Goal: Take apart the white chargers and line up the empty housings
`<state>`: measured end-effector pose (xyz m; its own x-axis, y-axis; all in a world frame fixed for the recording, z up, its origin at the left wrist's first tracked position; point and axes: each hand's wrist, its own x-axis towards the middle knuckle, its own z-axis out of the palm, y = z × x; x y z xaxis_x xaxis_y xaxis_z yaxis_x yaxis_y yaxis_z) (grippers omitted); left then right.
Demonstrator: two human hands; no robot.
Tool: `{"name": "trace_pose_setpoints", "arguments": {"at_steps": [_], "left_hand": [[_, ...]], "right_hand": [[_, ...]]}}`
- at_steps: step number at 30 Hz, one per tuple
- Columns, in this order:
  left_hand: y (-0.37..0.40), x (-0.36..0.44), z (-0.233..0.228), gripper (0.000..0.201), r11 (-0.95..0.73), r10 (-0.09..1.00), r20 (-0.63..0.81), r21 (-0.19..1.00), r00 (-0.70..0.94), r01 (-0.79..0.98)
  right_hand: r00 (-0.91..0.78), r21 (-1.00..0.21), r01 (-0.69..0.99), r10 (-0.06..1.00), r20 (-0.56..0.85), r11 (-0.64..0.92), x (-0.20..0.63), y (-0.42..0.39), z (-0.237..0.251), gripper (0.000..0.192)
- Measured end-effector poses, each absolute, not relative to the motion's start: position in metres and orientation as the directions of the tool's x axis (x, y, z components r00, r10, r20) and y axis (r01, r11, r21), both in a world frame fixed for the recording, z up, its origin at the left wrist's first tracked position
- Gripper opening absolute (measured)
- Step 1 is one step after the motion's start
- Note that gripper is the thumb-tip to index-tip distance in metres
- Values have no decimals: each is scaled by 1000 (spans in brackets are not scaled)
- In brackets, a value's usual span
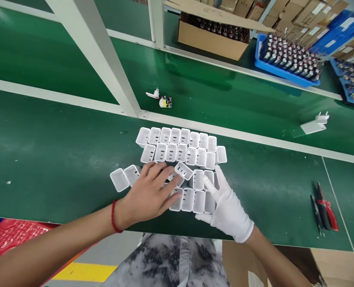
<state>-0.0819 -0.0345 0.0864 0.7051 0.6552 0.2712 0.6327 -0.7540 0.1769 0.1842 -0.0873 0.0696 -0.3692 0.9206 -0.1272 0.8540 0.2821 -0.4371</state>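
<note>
My left hand (149, 192), bare with a red string bracelet (114, 217) at the wrist, lies over white plastic housings, its fingers spread and partly hiding several. Beside its fingertips, one slotted housing (184, 170) sits tilted across its neighbours. My right hand (229, 209), in a white glove, has its fingers apart around the right end of the nearer rows, against the end housing (210, 201). Farther back, two rows of open-topped housings (171, 152) stand side by side, slots visible inside. Two more housings (120, 180) lean left of my left hand.
Red-handled pliers (326, 209) and dark tweezers (317, 213) lie at right on the green bench (60, 159). Behind the metal rail are a circuit board (165, 102) and a white plug piece (315, 123). A cardboard box (212, 38) and blue tray (287, 71) hold small parts.
</note>
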Motion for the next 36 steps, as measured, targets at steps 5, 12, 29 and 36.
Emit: {"name": "trace_pose_setpoints", "arguments": {"at_steps": [5,12,29,36], "left_hand": [[-12,-41,93,24,-769,637,17,96,771,632],[8,-46,96,24,-837,473,-185,210,861,505],[-88,15,90,65,-821,570,149,124,808,557],[-67,48,71,38,-797,603,147,92,784,596]], "right_hand": [[-314,-318,908,946,-83,273,188,-100,69,109],[-304,-284,919,950,-73,273,201,-105,59,103],[-89,-699,683,974,207,211,229,-35,54,77],[-7,-874,483,997,-71,-59,201,19,19,81]]}}
